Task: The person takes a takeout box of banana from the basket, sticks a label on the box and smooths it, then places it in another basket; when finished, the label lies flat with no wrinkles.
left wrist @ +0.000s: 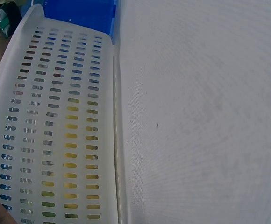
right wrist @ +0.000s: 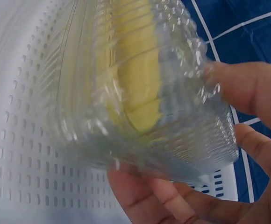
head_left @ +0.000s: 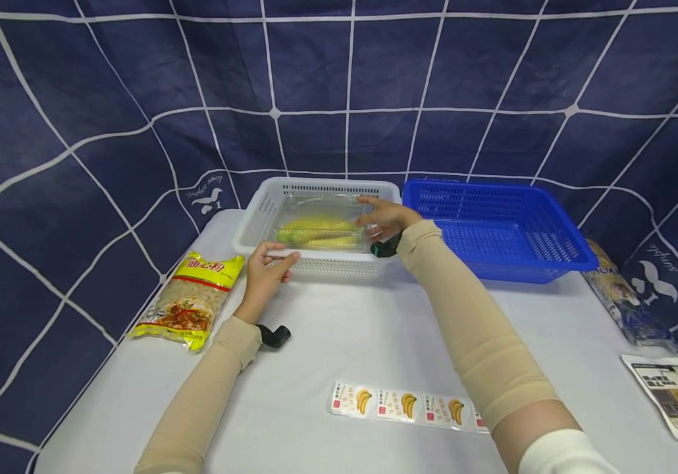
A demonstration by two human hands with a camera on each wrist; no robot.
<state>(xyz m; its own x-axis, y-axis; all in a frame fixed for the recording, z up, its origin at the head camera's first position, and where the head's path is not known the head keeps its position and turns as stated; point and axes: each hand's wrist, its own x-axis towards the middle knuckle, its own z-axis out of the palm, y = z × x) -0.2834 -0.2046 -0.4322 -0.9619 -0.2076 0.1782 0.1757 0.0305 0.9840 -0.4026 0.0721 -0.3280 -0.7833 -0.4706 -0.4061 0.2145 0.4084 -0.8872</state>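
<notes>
Pasta bag [head_left: 189,301] near white basket [head_left: 339,265]

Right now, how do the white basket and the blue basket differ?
The white basket holds a clear box with yellow contents; no box shows in the blue basket. The left hand grips the white basket's near rim, while no hand is on the blue basket. The white basket stands left of the blue basket. Both are slotted, open-topped baskets.

"What else reaches your screen?"
"From my remote station I see a yellow-ended macaroni bag [head_left: 191,296] at left, a blue basket [head_left: 487,240] before the navy gridded cloth [head_left: 386,72], and a white-edged packet [head_left: 673,398] at far right."
</notes>
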